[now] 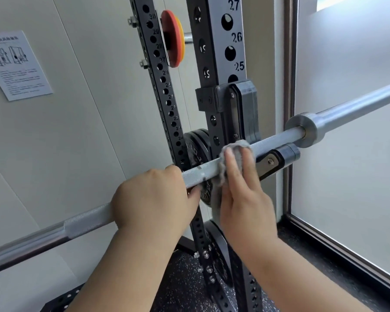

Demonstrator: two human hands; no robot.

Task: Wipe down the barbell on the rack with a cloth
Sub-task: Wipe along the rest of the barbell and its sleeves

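Left hand (153, 199) fisted around the barbell (277, 140) shaft. Right hand (241, 188) presses a grey cloth (236, 147) (fingers flat, together) against the bar beside the rack (221, 64) hook.

We read white stencilled numbers 27, 26 and 25 down the front rack post (231, 41), well above the fingers (231, 163). The rear post (158, 70) bears smaller numbers, mostly blurred. The wall notice (17, 64) is illegible.
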